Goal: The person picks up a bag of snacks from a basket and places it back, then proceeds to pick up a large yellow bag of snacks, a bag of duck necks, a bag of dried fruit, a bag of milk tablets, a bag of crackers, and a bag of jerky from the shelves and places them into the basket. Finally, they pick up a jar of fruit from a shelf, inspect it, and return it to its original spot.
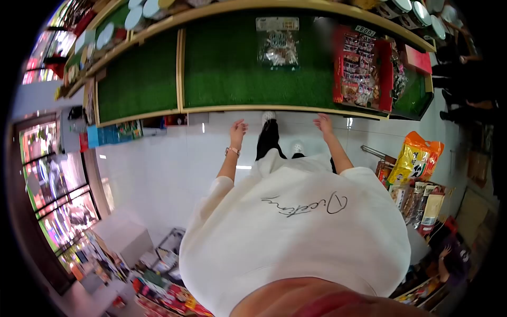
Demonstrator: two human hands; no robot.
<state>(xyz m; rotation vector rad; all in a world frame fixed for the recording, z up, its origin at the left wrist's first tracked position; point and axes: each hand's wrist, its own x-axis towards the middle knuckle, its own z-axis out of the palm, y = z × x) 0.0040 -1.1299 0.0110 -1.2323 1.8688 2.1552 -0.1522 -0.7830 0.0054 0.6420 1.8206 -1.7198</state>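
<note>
My left hand (pixel 238 133), a watch on its wrist, hangs over the floor just short of the display shelf's front edge. Its fingers are loosely bent and apart, with nothing seen in them. My right hand (pixel 323 124) is at the same edge further right, also empty, fingers spread. Neither hand visibly touches anything. On the shelf's green mat (pixel 227 63) a clear snack bag (pixel 280 45) lies between and beyond my hands. A red box (pixel 363 68) of small packets stands at the right end, past my right hand.
Tubs and jars (pixel 134 18) line the raised ledge at the back. A large orange-yellow bag (pixel 414 161) and other packets stand to my right. Another person's arm (pixel 443 264) shows at lower right. Shelves of goods (pixel 169 290) are behind me at left.
</note>
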